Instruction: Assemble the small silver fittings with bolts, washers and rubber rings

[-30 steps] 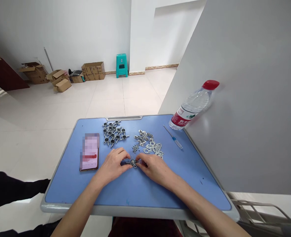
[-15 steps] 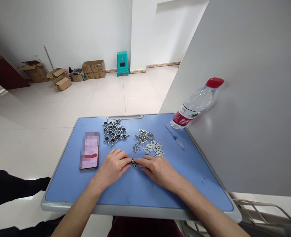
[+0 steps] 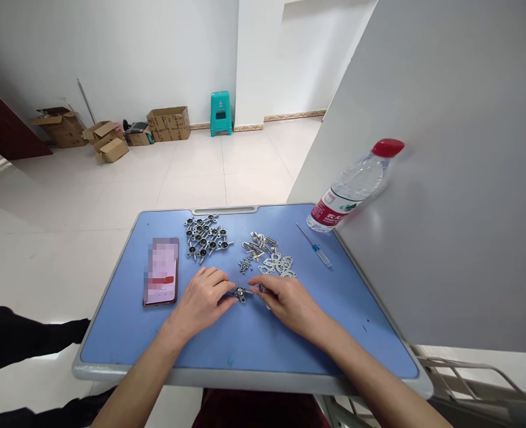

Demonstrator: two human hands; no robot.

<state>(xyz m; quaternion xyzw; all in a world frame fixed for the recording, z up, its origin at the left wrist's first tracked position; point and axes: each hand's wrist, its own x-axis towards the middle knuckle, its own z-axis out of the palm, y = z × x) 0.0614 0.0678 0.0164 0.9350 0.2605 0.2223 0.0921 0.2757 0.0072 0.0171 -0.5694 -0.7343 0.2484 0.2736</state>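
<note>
A small metal fitting (image 3: 240, 292) with side arms and an upright pin sits on the blue tabletop between my hands. My left hand (image 3: 204, 299) pinches its left arm between thumb and forefinger. Just off the fitting's right arm is my right hand (image 3: 287, 300), its fingers curled round something small and shiny that I cannot make out. Beyond my hands lie a heap of tiny metal balls (image 3: 245, 264), flat metal plates (image 3: 277, 263) with holes, and bent metal pieces (image 3: 259, 244). Several similar fittings with black centres (image 3: 203, 241) are grouped at the back left.
A phone (image 3: 161, 271) lies at the left of the table (image 3: 124, 333). To the right are a thin screwdriver (image 3: 315, 246) and a red-capped water bottle (image 3: 349, 193) by a grey panel (image 3: 459, 196). Cardboard boxes (image 3: 169, 123) and a green stool (image 3: 220, 113) stand by the wall.
My right fingers have drawn back slightly from the fitting, and more of it shows. My left hand stays at its left side.
</note>
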